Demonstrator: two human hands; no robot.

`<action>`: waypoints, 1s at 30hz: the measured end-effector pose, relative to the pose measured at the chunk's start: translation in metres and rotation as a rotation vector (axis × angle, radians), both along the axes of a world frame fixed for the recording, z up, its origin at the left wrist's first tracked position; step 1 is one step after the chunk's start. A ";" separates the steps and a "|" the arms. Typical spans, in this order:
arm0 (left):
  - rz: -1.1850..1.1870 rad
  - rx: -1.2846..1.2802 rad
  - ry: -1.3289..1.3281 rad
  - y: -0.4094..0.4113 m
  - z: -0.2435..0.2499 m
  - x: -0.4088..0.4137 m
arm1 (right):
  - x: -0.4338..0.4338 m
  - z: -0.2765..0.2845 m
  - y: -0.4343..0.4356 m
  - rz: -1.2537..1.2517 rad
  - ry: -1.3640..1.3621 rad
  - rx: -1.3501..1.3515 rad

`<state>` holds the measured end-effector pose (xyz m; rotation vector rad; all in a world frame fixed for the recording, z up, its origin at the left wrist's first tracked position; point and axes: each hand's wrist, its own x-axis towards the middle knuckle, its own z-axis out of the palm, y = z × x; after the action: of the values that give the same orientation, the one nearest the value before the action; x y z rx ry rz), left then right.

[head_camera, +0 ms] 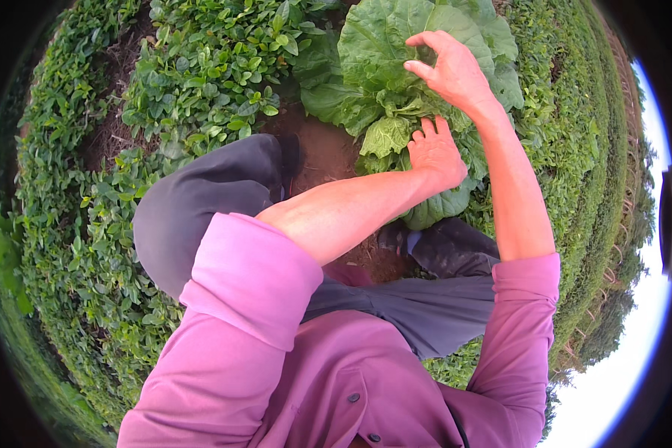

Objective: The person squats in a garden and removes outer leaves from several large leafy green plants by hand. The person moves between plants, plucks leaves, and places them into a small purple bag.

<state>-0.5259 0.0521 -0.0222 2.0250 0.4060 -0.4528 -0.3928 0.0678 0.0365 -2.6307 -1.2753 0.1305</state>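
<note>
A large leafy green plant (369, 53), which looks like a Chinese cabbage or mustard green, spreads broad crinkled leaves in front of me. Over its upper leaves is my right hand (451, 73), thumb and forefinger curved apart with nothing visible between them. My left hand (437, 151) lies lower, back up, with its fingers spread against the crumpled inner leaves; its thumb is hidden. A paler, yellow-green leaf (386, 136) curls beside the left fingertips. Some lower leaves pass behind my left wrist.
Low green shrubs (218, 73) grow close on the left, and dense hedge-like rows (565, 140) run along the right. Reddish bare soil (325, 148) shows between my bent knees. A dark shoe (393, 238) is beside the plant's lower leaves. Trees stand beyond the rows.
</note>
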 end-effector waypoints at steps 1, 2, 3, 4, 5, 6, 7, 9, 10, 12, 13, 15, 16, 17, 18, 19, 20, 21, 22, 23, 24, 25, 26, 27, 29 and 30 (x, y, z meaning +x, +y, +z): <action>0.007 -0.014 0.010 0.000 -0.002 0.002 | -0.009 0.007 -0.001 0.042 -0.048 0.068; 0.015 -0.027 0.019 0.001 -0.003 0.003 | -0.020 0.013 -0.002 0.085 -0.096 0.138; -0.004 -0.014 0.005 -0.004 -0.011 0.004 | -0.035 0.021 -0.004 0.125 -0.140 0.201; -0.014 0.005 -0.013 -0.009 -0.023 0.006 | -0.054 0.035 -0.001 0.103 -0.111 0.220; -0.022 0.033 -0.029 -0.008 -0.030 0.009 | -0.071 0.040 -0.001 0.144 0.014 0.126; 0.047 -0.102 -0.040 -0.006 -0.023 0.006 | -0.085 0.044 -0.009 0.163 0.139 0.030; 0.132 -0.234 -0.053 -0.001 -0.016 0.002 | -0.094 0.045 -0.010 0.195 0.266 -0.066; 0.089 -0.061 -0.106 -0.008 -0.036 0.006 | -0.102 0.027 -0.001 0.170 0.610 -0.442; 0.077 0.025 -0.134 -0.012 -0.050 0.009 | -0.098 0.016 0.010 0.186 0.557 -0.663; 0.001 0.163 -0.217 -0.039 -0.057 0.010 | -0.062 -0.035 -0.025 0.223 0.429 -0.432; -0.016 0.251 -0.240 -0.039 -0.062 0.009 | -0.043 -0.048 -0.029 0.189 0.323 -0.336; 0.001 0.195 -0.193 -0.020 -0.027 -0.009 | 0.003 -0.065 -0.057 -0.006 0.419 -0.225; -0.025 0.174 -0.213 -0.013 -0.027 -0.012 | 0.013 -0.065 -0.058 -0.045 0.467 -0.219; -0.025 0.177 -0.252 -0.008 -0.027 -0.017 | 0.019 -0.068 -0.061 -0.088 0.515 -0.213; -0.022 0.178 -0.291 -0.004 -0.028 -0.021 | 0.019 -0.070 -0.057 -0.086 0.505 -0.200; -0.020 0.180 -0.331 -0.001 -0.029 -0.025 | 0.018 -0.072 -0.055 -0.088 0.496 -0.187; 0.018 0.127 -0.381 0.003 -0.031 -0.028 | 0.017 -0.074 -0.054 -0.093 0.486 -0.173; 0.054 0.070 -0.429 0.007 -0.032 -0.032 | 0.017 -0.076 -0.055 -0.084 0.478 -0.166; 0.089 0.013 -0.477 0.010 -0.033 -0.036 | 0.018 -0.078 -0.056 -0.077 0.469 -0.159; 0.193 -0.030 -0.527 0.014 -0.034 -0.035 | 0.018 -0.080 -0.059 -0.072 0.461 -0.152; 0.312 -0.035 -0.552 0.023 -0.039 -0.035 | 0.016 -0.075 -0.048 -0.079 0.513 -0.176; 0.412 -0.059 -0.584 0.026 -0.041 -0.035 | 0.018 -0.075 -0.052 -0.093 0.541 -0.167; 0.470 0.028 -0.616 0.033 -0.045 -0.034 | 0.021 -0.076 -0.055 -0.108 0.568 -0.158; 0.529 0.115 -0.646 0.040 -0.050 -0.034 | 0.023 -0.076 -0.060 -0.122 0.597 -0.148; 0.487 0.223 -0.611 0.055 -0.064 -0.040 | 0.018 -0.073 -0.061 -0.138 0.660 -0.094; 0.431 0.267 -0.550 0.062 -0.074 -0.047 | 0.015 -0.075 -0.062 -0.131 0.679 -0.053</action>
<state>-0.5730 0.1146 -0.0964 2.1319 0.5570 0.4383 -0.3780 0.0057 -0.0382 -2.3620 -0.8644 0.9475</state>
